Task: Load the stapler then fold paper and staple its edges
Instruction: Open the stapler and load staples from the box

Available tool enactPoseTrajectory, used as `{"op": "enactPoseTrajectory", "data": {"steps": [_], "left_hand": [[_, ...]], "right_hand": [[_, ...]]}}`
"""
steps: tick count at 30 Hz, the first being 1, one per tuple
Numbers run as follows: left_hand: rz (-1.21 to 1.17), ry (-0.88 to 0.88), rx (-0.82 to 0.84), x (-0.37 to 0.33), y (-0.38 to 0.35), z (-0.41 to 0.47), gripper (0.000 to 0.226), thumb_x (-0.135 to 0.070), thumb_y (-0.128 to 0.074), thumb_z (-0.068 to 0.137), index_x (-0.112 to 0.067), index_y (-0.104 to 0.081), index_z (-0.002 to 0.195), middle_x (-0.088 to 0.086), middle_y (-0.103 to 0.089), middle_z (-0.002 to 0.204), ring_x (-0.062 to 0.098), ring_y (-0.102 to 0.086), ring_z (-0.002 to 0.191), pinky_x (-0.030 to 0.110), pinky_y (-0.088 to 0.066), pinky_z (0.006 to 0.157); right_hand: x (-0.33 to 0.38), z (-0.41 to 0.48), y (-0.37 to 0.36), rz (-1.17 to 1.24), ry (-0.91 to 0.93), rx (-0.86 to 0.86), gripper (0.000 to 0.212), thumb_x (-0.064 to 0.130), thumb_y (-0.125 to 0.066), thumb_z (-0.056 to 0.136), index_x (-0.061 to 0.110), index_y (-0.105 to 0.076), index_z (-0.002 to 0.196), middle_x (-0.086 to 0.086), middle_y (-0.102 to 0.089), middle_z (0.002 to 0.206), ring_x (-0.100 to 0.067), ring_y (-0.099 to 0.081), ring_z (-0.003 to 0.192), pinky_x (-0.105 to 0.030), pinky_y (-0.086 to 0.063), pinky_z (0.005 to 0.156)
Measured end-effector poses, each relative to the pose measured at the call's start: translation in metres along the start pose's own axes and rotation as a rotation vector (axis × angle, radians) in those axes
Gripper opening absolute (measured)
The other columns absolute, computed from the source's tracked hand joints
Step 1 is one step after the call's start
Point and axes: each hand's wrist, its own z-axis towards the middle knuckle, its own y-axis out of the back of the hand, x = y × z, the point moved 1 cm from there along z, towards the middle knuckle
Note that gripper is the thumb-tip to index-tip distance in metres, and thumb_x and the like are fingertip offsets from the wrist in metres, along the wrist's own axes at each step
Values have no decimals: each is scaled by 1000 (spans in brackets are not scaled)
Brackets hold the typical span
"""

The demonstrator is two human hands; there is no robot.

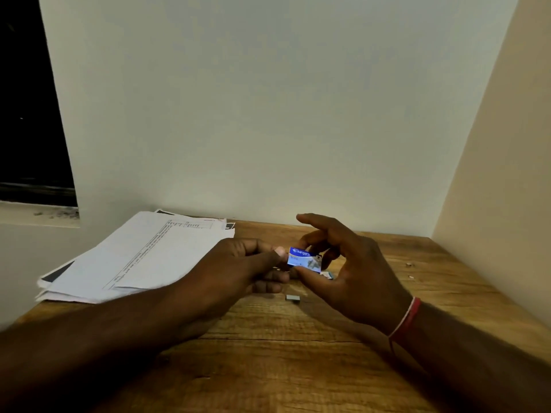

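A small blue box of staples is held above the wooden table between the thumb and fingers of my right hand. My left hand touches the box's left end with its fingertips. A short grey strip of staples lies on the table just below the hands. A stack of printed paper sheets lies at the table's left side. No stapler is visible; part of something small shows under my right hand.
White walls close the table in at the back and right. A dark window and its sill are at the left. Small bits lie on the table near the right wall.
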Motion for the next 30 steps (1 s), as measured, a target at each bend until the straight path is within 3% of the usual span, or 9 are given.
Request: {"op": "enactPoseTrajectory", "data": {"steps": [8,12,17,20,22,24,25,27,30], "left_hand": [[-75,46,74,-3,-5,-5,28,-25,-70,108,-2,-86,112,25,-85,113,24,-81,99,39,-69,92],[-2,0,7,-6,-3,-5,18,-15,-80,101,3,-83,104,25,-85,99,21,-83,84,31,-71,80],[-26,37,-77,-8,6,1,17,-12,-82,99,4,-80,101,28,-85,100,33,-86,96,45,-70,91],[-20,46,-131,-10,13,6,20,-9,-79,101,10,-77,107,28,-85,100,37,-86,97,49,-71,92],[20,17,-158,-12,15,6,13,-6,-79,101,6,-74,105,25,-86,97,38,-86,92,59,-69,96],[146,-81,-188,-11,15,4,17,-10,-86,96,-5,-73,107,13,-85,94,31,-86,82,61,-69,93],[295,-169,-196,-11,17,3,27,-21,-92,92,-18,-74,111,4,-84,99,24,-85,80,52,-71,88],[650,-337,-159,-14,20,-2,52,-50,-100,78,-42,-72,122,-18,-79,110,8,-81,89,29,-68,80],[995,-493,-46,-18,23,-6,60,-72,-92,75,-51,-75,128,-31,-75,116,-6,-71,107,23,-62,87]], "right_hand": [[2,-1,-3,-12,0,0,80,30,-94,84,38,-54,153,19,-77,109,-5,-76,101,-24,-61,84],[1,-1,-4,8,-3,18,83,31,-94,85,39,-51,155,21,-78,111,-4,-76,103,-24,-62,85],[-2,1,-2,63,-3,46,96,28,-96,81,31,-45,162,16,-75,123,-9,-75,110,-19,-61,85],[-7,2,1,63,-15,44,93,20,-96,82,32,-47,160,18,-76,118,-7,-76,105,-21,-64,81],[-8,4,1,65,-28,30,89,16,-96,82,34,-51,156,19,-78,113,-5,-77,99,-18,-63,82],[-7,4,1,69,-36,29,87,16,-96,82,38,-52,154,19,-79,111,-3,-78,97,-15,-61,83],[-6,4,1,70,-40,34,87,16,-96,82,38,-52,153,19,-79,111,-3,-78,98,-14,-61,84],[-6,3,2,64,-48,49,85,19,-96,82,35,-53,154,17,-80,111,-2,-78,100,-14,-61,86],[-5,3,2,58,-49,85,85,23,-96,81,33,-55,154,18,-81,112,0,-77,103,-14,-60,89]]}}
